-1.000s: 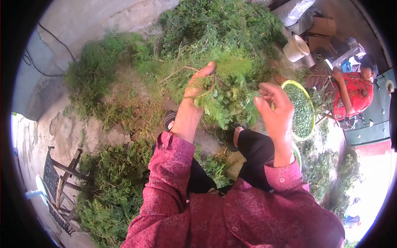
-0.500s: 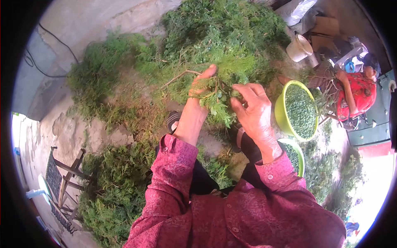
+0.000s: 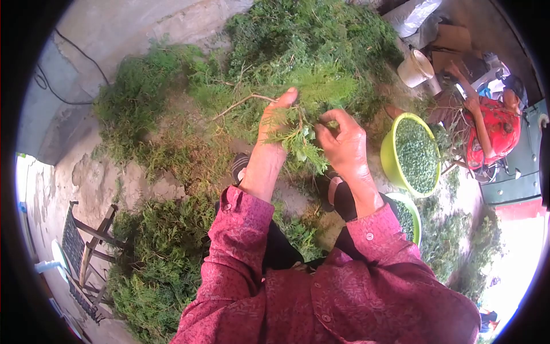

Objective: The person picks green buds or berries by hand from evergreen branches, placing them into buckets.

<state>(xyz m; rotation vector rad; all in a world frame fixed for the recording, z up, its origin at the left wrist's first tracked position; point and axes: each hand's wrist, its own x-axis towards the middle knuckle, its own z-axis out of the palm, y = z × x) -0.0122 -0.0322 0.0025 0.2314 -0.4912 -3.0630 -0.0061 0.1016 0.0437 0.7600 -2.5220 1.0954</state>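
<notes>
My left hand (image 3: 274, 123) is closed round a leafy evergreen branch (image 3: 299, 139), its thumb pointing up. The bare brown stem sticks out to the left, and feathery green sprays spread to the right and below. Close beside the sprays, my right hand (image 3: 346, 148) has thumb and fingertips curled together in a pinch. What lies between those fingertips, if anything, is too small to make out. To the right of this hand stands a yellow-green basin (image 3: 389, 155) filled with small green pieces (image 3: 416, 153). A second green basin (image 3: 417, 223), partly behind my sleeve, holds similar pieces.
Heaps of cut greenery (image 3: 309, 40) lie ahead, with another pile (image 3: 163, 264) at lower left. A folding chair (image 3: 91, 246) stands left. At right sits another person in red (image 3: 494, 129), near a white bucket (image 3: 415, 67).
My right hand has drawn slightly away from the branch, its fingers curling tighter. My left hand keeps its hold almost unmoved. The other person's arm has reached farther up.
</notes>
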